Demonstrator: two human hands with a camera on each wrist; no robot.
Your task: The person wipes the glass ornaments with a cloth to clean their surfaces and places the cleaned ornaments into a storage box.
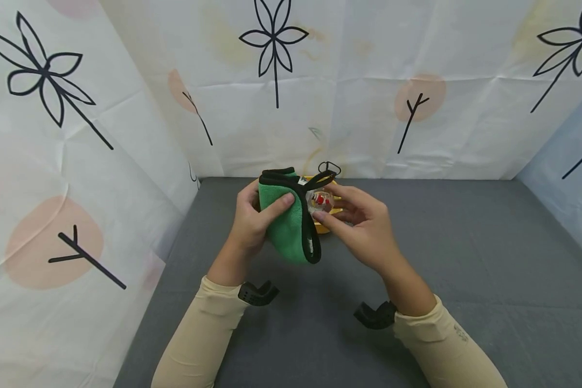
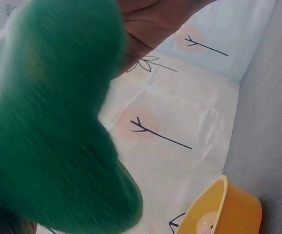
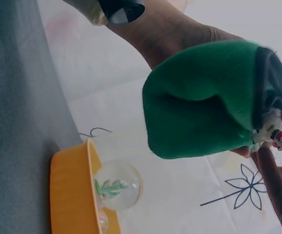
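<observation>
My left hand (image 1: 253,221) grips a folded green cloth (image 1: 283,229) with black edging, its thumb across the front. Beside the cloth's right edge, my right hand (image 1: 368,226) pinches a clear ball (image 1: 321,201) between thumb and fingers. A small red-and-white figure (image 3: 280,140) shows inside that ball in the right wrist view. Cloth and ball meet at their edges, and the cloth hides part of the ball. In the left wrist view the green cloth (image 2: 53,126) fills much of the picture and covers most of the hand.
Behind the hands stands a yellow basket (image 3: 70,192) on the grey tabletop (image 1: 465,258). It holds a clear ball (image 3: 131,187) with a green shape inside and a pinkish ball (image 3: 103,222). A patterned white sheet (image 1: 349,97) hangs at the back and sides.
</observation>
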